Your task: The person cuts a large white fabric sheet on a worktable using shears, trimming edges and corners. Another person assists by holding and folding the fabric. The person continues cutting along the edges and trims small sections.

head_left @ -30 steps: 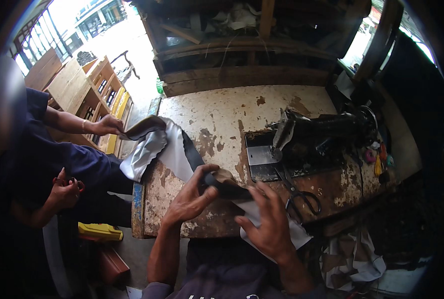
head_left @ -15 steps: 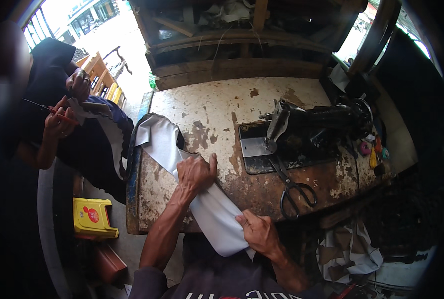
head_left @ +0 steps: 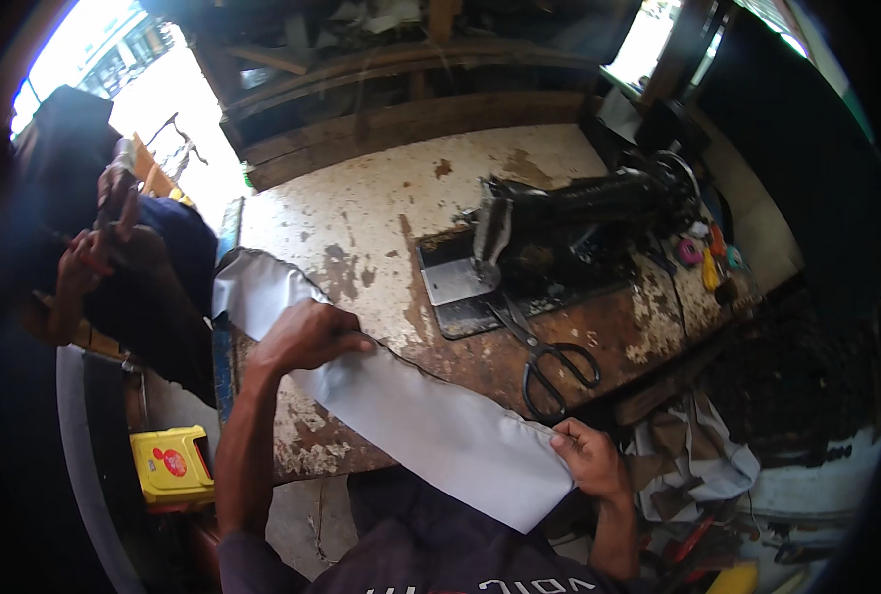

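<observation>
Head view, as I watch from my end: the right hand (head_left: 591,460) pinches the corner of a white cloth strip (head_left: 440,426), thumb on top and fingers curled, on the near side of the sewing machine (head_left: 579,213). The left hand (head_left: 307,337) bends over the strip to the left of that machine, its thumb lying along the upper edge; I cannot tell whether its fingers grip or only press. Between the hands the strip slants in front of the machine, partly on the worktable (head_left: 302,233) and partly over its near edge, a thin dark border along its upper side.

Farther out, black scissors (head_left: 549,366) lie just in front of the machine, blades toward its base. Crumpled cloth (head_left: 703,455) sits lower, to the near right of it. Well left of it are a co-worker (head_left: 168,243) and a yellow stool (head_left: 173,465).

To handle the strip well, I would keep the pull light and even, let the border run straight so the cloth does not skew, and keep it clear of the scissor handles.

The left fingertips and the strip beneath them are hidden from me, as is its underside. The co-worker's hands are dim and blurred, so I cannot make out their work.
</observation>
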Tool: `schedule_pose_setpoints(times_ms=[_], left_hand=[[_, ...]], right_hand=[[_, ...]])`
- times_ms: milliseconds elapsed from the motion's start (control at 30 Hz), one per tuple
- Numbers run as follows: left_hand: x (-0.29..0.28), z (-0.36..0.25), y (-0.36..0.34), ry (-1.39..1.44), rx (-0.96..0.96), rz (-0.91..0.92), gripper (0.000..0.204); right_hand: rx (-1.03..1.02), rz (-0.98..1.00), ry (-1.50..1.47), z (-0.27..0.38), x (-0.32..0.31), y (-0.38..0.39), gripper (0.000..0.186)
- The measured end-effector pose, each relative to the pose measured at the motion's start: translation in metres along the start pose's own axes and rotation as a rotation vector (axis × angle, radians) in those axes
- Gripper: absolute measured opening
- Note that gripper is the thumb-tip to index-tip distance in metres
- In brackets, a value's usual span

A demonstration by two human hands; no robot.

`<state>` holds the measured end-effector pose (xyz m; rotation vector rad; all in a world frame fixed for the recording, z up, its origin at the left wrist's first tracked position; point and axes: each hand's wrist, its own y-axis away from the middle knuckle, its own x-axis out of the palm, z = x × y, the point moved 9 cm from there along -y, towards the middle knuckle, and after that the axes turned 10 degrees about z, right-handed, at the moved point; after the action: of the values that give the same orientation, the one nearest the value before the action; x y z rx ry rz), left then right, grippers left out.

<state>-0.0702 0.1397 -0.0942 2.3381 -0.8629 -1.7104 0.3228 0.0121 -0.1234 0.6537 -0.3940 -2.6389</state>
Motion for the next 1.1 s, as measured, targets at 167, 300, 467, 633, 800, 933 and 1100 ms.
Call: schedule_pose_setpoints(times_ms=[167, 300, 467, 633, 800, 933, 1100], left_hand=[[0.006, 0.009, -0.015, -0.006, 0.003, 0.076, 0.050], [-0.018, 0.068, -0.007, -0.066, -0.318, -0.038, 0.037], [-0.074, 0.061, 0.040, -0.375, -0.427, -0.691, 0.030], [0.018, -0.076, 0.032, 0.025, 0.107, -0.751, 0.037], [0.095, -0.149, 0.007, 0.069, 0.156, -0.477, 0.045], [0.106, -0.147, 0.010, 0.077, 0.114, -0.425, 0.050], [0.112, -0.145, 0.011, 0.057, 0.154, -0.429, 0.051]], right_hand=[[0.084, 0.073, 0.120, -0.021, -0.016, 0.010, 0.030], [0.002, -0.030, 0.155, -0.013, -0.030, 0.005, 0.024], [-0.096, -0.238, 0.152, 0.019, -0.038, -0.027, 0.017], [-0.408, -0.459, 0.540, 0.081, -0.031, -0.060, 0.029], [-0.391, -0.332, 0.768, 0.083, -0.016, -0.120, 0.034], [-0.336, -0.220, 0.882, 0.074, -0.015, -0.138, 0.023], [-0.166, -0.414, 0.846, 0.107, -0.067, -0.077, 0.014]])
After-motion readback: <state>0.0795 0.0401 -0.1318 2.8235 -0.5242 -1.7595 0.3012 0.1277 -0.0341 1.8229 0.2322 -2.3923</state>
